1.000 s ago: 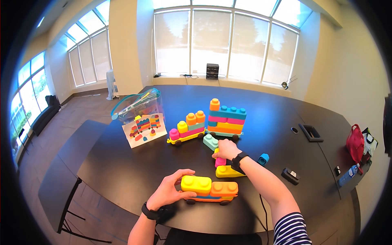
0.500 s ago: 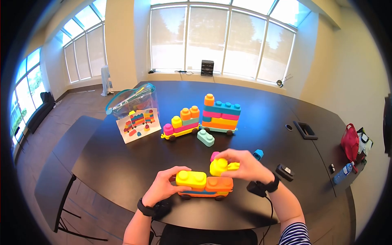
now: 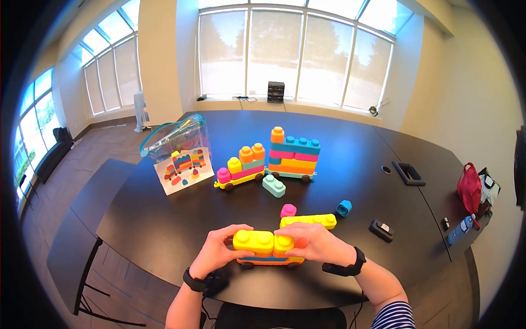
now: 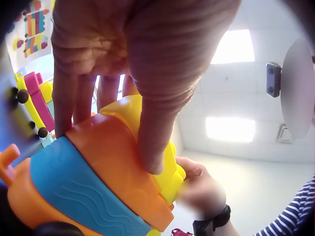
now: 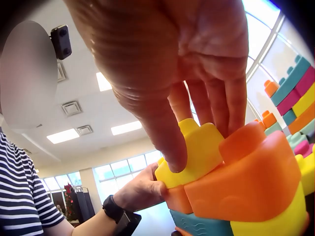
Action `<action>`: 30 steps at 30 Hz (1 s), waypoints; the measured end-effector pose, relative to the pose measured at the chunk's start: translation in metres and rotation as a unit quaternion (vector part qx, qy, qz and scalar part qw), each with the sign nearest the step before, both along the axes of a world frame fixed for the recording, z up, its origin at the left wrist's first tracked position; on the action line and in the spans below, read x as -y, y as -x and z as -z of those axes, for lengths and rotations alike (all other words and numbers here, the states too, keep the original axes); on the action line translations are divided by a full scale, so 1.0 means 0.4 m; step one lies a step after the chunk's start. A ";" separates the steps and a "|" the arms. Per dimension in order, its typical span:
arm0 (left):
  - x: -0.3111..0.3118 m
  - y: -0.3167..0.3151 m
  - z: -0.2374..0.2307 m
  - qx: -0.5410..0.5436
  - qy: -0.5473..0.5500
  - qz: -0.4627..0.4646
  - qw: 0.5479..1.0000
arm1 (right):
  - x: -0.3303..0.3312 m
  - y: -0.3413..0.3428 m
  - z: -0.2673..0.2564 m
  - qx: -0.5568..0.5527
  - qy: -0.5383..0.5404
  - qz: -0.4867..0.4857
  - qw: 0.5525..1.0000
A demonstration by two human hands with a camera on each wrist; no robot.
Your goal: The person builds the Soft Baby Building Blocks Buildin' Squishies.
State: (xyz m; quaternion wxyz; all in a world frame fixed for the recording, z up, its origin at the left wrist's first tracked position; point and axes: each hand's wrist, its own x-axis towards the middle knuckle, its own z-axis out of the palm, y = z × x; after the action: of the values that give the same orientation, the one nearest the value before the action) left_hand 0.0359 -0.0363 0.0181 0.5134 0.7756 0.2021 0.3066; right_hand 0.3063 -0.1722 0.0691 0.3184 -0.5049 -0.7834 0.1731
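A toy block wagon stands near the table's front edge, with a blue block (image 4: 83,184) low on its side and an orange block (image 5: 246,179) above. My left hand (image 3: 215,251) grips a two-stud yellow block (image 3: 253,240) on the wagon's left part, thumb at the near side, fingers behind. With thumb and fingers, my right hand (image 3: 320,243) pinches a small yellow block (image 5: 199,150) right beside it, over the orange layer. Just behind lie a long yellow piece (image 3: 315,221) and a pink block (image 3: 288,210).
Two built wagons, one low (image 3: 244,174) and one tall (image 3: 296,156), stand farther back. Before them lies a mint block (image 3: 274,186). A picture card (image 3: 183,171) leans on a clear bag (image 3: 189,134). To the right are a blue block (image 3: 344,208), a black device (image 3: 382,230) and a bottle (image 3: 460,229).
My right hand has come from the loose blocks back to the wagon, carrying the small yellow block to the larger one's side. My left hand has kept its grip there.
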 end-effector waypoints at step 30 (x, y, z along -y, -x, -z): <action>0.000 -0.001 -0.003 -0.013 0.006 0.007 1.000 | -0.069 -0.585 0.239 0.063 0.129 0.539 0.830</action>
State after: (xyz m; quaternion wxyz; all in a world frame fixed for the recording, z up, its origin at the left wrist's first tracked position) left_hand 0.0364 -0.0363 0.0193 0.5174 0.7777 0.2056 0.2919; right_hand 0.5405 -0.1444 -0.0267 0.2429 -0.8935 -0.3753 0.0415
